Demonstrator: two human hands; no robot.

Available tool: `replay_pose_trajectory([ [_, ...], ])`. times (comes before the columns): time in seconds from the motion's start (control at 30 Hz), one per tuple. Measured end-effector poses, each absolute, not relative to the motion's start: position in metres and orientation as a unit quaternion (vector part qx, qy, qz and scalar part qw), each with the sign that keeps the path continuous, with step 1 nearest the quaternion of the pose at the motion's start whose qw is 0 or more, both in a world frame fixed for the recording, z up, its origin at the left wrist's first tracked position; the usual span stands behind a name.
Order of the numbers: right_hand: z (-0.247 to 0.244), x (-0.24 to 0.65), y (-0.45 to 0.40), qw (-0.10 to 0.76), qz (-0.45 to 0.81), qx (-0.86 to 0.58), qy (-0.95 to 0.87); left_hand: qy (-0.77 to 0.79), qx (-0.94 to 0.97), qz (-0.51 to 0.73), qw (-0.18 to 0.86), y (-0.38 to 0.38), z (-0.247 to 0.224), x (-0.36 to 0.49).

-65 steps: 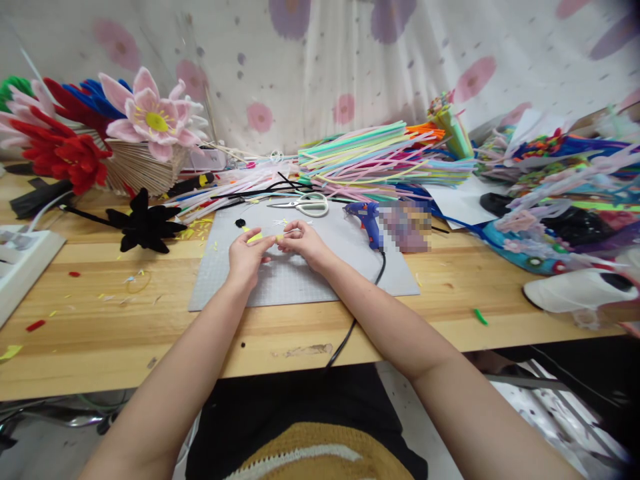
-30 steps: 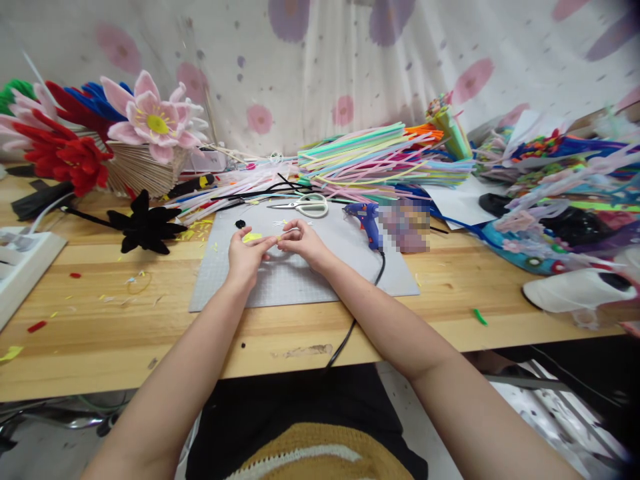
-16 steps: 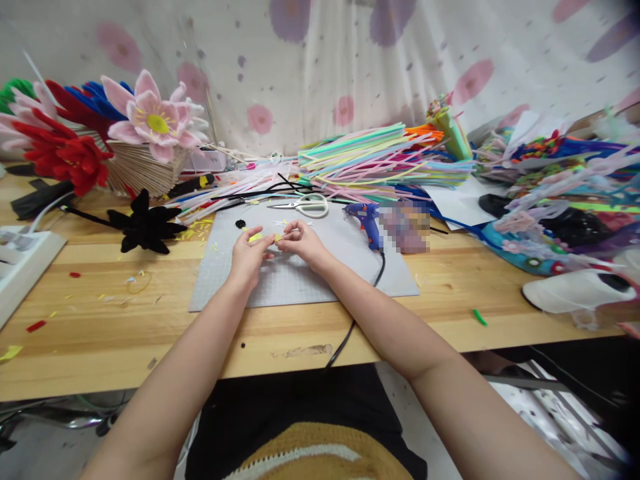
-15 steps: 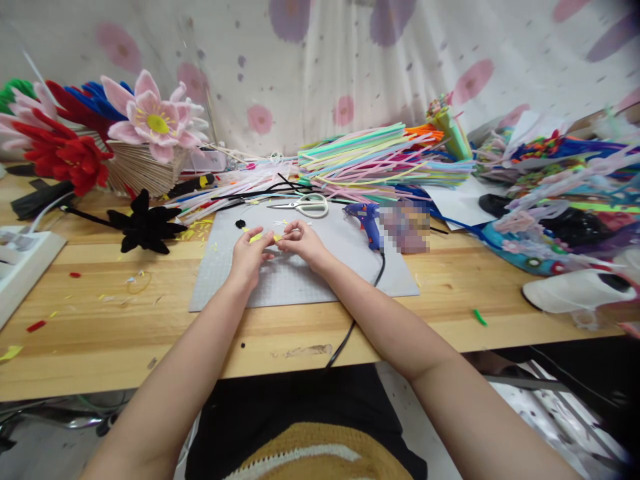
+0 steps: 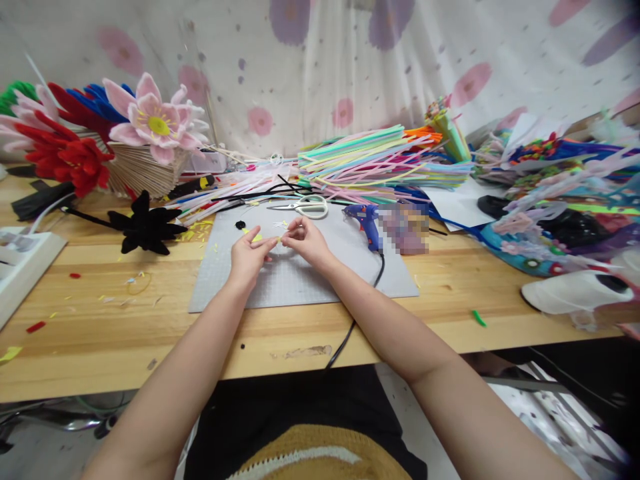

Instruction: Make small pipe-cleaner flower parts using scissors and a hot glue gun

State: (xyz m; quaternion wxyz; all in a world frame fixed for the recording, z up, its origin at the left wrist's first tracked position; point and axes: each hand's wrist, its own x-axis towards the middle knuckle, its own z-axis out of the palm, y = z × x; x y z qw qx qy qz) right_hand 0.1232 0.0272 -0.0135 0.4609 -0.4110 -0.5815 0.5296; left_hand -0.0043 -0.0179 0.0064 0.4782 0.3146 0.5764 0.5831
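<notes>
Right hand (image 5: 309, 243) has shifted slightly right, grip clamped on small yellow paper-like strip (image 5: 280, 240); left hand (image 5: 245, 259): grip unclear; likely light, flimsy: pinch ends

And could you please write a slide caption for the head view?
Left hand and right hand at a small yellow piece over a gray mat, scissors and glue gun nearby.

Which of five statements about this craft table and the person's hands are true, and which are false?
1. White-handled metal scissors lie on the flat grey cutting mat. True.
2. The right hand grips the blue plastic glue gun. False: it lies on the mat.
3. A black, fuzzy flower-shaped piece lies left of the mat. True.
4. The big pink fuzzy flower's centre is blue. False: it is yellow.
5. The left hand's fingertips nearly meet the right hand's. True.
</notes>
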Motion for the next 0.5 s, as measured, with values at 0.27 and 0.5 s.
replay_pose_trajectory([
  [0.27, -0.0130, 0.1224, 0.0250, 0.477, 0.542, -0.397, -0.567, 0.573, 0.318, 0.579, 0.484, -0.0175, 0.0077, -0.0050],
  [0.5, -0.0117, 0.1241, 0.0256, 0.473, 0.565, -0.385, -0.555, 0.575, 0.318, 0.580, 0.480, -0.0172, 0.0074, -0.0068],
])
